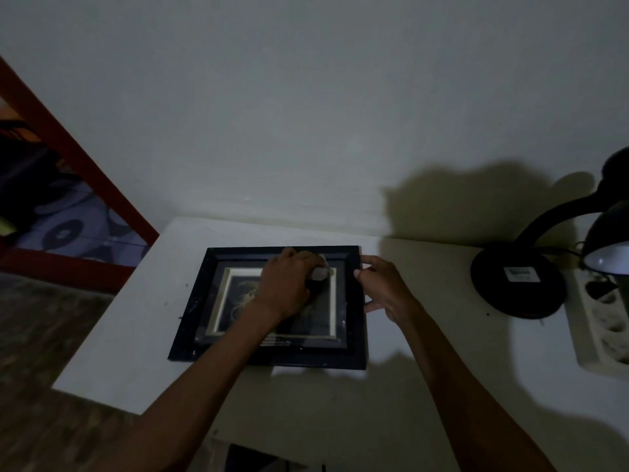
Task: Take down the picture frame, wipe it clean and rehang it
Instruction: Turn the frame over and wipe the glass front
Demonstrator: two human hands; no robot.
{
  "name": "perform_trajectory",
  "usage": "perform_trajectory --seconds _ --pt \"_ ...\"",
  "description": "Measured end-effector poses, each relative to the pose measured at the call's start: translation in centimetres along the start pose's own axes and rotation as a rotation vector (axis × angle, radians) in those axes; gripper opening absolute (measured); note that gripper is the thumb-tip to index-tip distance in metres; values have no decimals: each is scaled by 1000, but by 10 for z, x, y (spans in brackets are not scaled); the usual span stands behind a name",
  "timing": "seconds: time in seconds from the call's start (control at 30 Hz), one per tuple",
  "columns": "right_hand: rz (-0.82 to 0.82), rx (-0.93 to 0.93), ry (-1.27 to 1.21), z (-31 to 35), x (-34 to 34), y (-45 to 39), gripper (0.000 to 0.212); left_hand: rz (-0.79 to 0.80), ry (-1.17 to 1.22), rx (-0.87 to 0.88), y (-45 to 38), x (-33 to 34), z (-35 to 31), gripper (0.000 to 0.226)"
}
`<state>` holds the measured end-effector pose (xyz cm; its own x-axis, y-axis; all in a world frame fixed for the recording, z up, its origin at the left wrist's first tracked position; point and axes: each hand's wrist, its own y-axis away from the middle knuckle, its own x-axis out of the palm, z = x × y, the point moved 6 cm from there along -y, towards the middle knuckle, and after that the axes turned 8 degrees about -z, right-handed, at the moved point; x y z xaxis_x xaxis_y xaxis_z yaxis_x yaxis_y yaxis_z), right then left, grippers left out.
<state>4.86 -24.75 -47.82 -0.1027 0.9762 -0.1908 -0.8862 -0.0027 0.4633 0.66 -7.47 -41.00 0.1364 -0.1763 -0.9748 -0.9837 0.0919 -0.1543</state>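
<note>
A black picture frame (190, 321) with a pale inner mat lies flat, glass up, on the white table (112, 352). My left hand (286, 284) rests on the upper part of the glass, its fingers curled round a small grey cloth (320, 272) that it presses on the glass. My right hand (384, 284) is at the frame's right edge; thumb and fingers pinch the black border near its upper right corner. The picture's middle is hidden under my left hand and forearm.
A black gooseneck desk lamp (517, 281) stands at the right, its shade (606, 240) at the frame's edge. A white power strip (602, 321) lies beside it. A bare wall rises behind the table. A red-framed shelf (85, 172) stands at the left.
</note>
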Motion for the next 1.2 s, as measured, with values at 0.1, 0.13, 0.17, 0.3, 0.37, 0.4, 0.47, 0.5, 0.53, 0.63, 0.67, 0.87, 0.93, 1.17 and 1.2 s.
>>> perform_trajectory --seconds 0.1,0.13,0.17,0.3,0.37,0.4,0.47,0.5,0.53,0.63,0.67,0.87,0.93,1.17,1.2 --pt "3 -5 3 0 1 -1 34 22 -2 -46 2 -1 9 62" --pt "4 -10 7 0 1 -1 34 26 14 -65 2 1 9 64" --pt "5 -15 10 0 1 0 35 23 36 -91 2 3 8 64" --pt "4 -28 22 1 2 2 34 -26 94 -189 -1 9 2 57" --pt "0 -32 25 2 3 3 34 -22 100 -173 -5 12 -4 57" --pt "-2 -36 24 2 3 3 34 -15 109 -142 -7 13 -10 57" --pt "-10 -39 25 2 3 3 35 5 111 -50 -11 16 -23 54" --pt "-15 -35 25 1 3 4 34 18 117 -17 -12 17 -25 52" --pt "-17 -33 23 1 2 5 34 24 136 -4 -13 18 -26 51" --pt "-2 -33 12 3 0 6 31 -39 311 -78 -10 12 -15 49" --pt "8 -30 5 3 0 6 29 -89 366 -104 -11 8 -11 48" --pt "71 -2 -52 -2 -2 7 29 -122 391 -71 -46 3 -21 44" --pt "85 -4 -71 -3 -2 7 34 -4 319 -1 -52 11 -33 47" --pt "37 -7 -138 -11 -7 3 40 92 197 155 -45 20 -37 55" --pt "36 -6 -140 -11 -7 3 40 93 205 180 -41 20 -37 56"
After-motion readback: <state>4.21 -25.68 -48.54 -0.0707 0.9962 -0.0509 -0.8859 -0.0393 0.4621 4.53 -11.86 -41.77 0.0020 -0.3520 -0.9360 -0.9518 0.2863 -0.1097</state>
